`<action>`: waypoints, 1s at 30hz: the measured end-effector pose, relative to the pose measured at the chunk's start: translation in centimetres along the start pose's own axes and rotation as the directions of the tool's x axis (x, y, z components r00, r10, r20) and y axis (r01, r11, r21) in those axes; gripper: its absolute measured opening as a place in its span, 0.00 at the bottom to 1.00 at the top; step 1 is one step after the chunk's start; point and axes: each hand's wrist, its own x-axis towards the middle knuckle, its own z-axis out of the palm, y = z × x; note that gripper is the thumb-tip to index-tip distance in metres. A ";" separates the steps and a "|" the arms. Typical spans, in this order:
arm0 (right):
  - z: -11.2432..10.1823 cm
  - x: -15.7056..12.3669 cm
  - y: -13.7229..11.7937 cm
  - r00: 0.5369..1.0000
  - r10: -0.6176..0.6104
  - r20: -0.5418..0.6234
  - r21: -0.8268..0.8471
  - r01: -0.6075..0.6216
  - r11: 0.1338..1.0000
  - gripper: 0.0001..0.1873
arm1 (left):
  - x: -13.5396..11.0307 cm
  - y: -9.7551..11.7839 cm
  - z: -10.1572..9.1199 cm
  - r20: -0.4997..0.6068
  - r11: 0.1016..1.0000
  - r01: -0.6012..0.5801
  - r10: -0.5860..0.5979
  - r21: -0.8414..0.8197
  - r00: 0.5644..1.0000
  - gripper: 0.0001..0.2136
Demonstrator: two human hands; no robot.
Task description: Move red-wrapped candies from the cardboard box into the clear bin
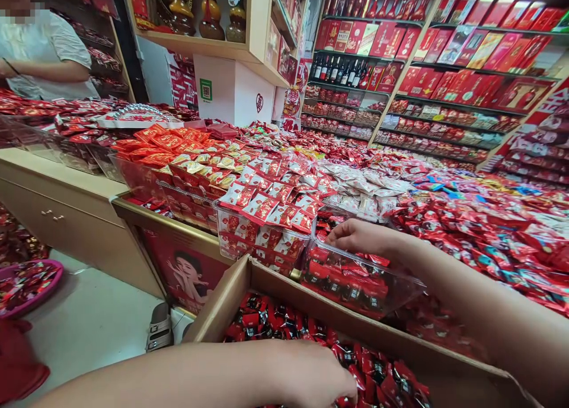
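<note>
My left hand reaches into an open cardboard box of small red-and-black wrapped candies. Its fingers curl down around some of the candies, and the fingertips are partly hidden. Beyond the box wall, my right hand is in the top of a clear plastic bin filled with similar red-and-black candies. Those fingers bend together near the bin's back left corner; what lies under them is hidden. Left of it stands another clear bin heaped with red-and-white packets.
Bins of orange packets and white packets stand beyond. Shelves of bottles and red boxes line the back wall. A person stands far left. On the floor are a pink basin and a sandal.
</note>
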 end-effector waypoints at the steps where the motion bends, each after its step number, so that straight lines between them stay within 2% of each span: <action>1: -0.2 0.2 0.0 0.997 -0.026 -0.077 -0.087 0.019 0.996 0.07 | 0.0 0.1 -0.2 0.004 1.000 0.003 -0.003 0.007 1.000 0.16; 3: -0.3 0.7 -0.2 0.979 -0.093 -0.183 -0.284 0.038 0.958 0.09 | -0.1 0.3 -0.5 0.028 0.999 0.018 -0.019 0.026 0.999 0.16; 4: -0.2 0.9 -0.4 0.975 -0.123 -0.186 -0.368 0.047 0.929 0.10 | -0.2 0.4 -0.7 0.049 0.999 0.027 -0.028 0.037 0.998 0.17; 6: 0.1 1.2 -0.6 0.979 -0.159 -0.128 -0.493 0.077 0.866 0.12 | -0.2 0.6 -1.0 0.095 0.997 0.047 -0.053 0.063 0.994 0.18; 9: 0.5 1.6 -0.7 0.986 -0.159 -0.044 -0.575 0.105 0.811 0.14 | -0.3 0.7 -1.3 0.144 0.994 0.070 -0.082 0.088 0.986 0.19; 18: 0.4 2.6 0.1 0.976 -0.192 -0.105 -0.649 0.079 0.757 0.12 | 0.0 0.3 -0.8 0.156 0.996 0.050 -0.062 0.078 0.986 0.18; 25: -0.3 2.4 -0.3 0.966 -0.205 -0.156 -0.673 0.048 0.738 0.12 | -0.2 0.8 -1.3 0.196 0.992 0.076 -0.094 0.098 0.976 0.18; 28: -0.9 0.6 -1.7 0.926 -0.263 -0.271 -0.632 0.035 0.774 0.11 | -0.4 0.9 -1.5 0.208 0.992 0.074 -0.094 0.100 0.974 0.17; 30: -0.4 -2.2 -2.9 0.880 -0.292 -0.376 -0.511 0.066 0.857 0.09 | -0.4 0.7 -1.3 0.220 0.990 0.073 -0.098 0.117 0.971 0.15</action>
